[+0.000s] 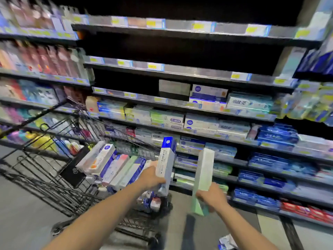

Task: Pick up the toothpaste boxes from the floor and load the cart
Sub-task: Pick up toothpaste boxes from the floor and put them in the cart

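Gripping blue-and-white toothpaste box (166, 163) near lower end, left hand (150, 178) holds it upright just beside cart (54, 181). Right hand (212, 196) clasps green box (202, 181) low on its length, also upright. Row of boxes (111, 165) already leaning inside cart basket. One crumpled box (227, 242) left on floor. Judgement: cardboard light, stiff, crushable; hold flat sides mid-length, gentle squeeze.

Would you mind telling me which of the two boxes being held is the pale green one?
The pale green box is in the right hand; the left hand holds the white box with a blue top.
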`<state>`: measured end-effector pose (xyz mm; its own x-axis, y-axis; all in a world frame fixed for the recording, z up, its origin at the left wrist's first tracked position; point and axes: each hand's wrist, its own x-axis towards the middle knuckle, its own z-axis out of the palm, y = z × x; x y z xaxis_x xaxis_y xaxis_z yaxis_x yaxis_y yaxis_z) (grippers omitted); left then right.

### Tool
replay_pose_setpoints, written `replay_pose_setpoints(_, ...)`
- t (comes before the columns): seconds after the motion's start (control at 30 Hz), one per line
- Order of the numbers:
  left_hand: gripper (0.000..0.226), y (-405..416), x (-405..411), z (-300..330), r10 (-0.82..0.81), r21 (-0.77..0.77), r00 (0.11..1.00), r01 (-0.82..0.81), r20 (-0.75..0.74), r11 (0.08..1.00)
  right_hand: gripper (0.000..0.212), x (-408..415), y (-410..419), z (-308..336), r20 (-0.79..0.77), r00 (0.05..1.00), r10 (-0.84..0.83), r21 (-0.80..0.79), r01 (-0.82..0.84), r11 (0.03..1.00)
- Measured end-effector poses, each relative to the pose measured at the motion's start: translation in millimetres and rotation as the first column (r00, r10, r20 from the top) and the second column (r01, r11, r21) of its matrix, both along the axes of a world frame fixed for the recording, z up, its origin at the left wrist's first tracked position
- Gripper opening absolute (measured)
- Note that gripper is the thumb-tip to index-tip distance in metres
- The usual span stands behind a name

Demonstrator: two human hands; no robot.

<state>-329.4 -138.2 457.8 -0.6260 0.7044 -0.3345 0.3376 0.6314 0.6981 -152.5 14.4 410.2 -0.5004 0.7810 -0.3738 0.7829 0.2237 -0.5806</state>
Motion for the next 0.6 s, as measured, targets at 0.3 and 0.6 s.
replay_pose_setpoints(0.3, 0.044, -134.6, -167.7, -1.0, 0.047, -0.210, 0.987, -0.079, -0.151, 0.974, 0.037, -178.9, -100.6, -8.6, -0.053, 0.989, 0.140, -0.063, -0.143, 0.988)
replay_pose_setpoints(0.6, 0.070, -192.4, -282.4, -42.5, 0.030, -0.267, 0.996, -0.052, -0.085, 0.962, 0.065, -288.7, -152.4, -39.5, -0.001, 0.995, 0.099, -0.227, -0.097, 0.969)
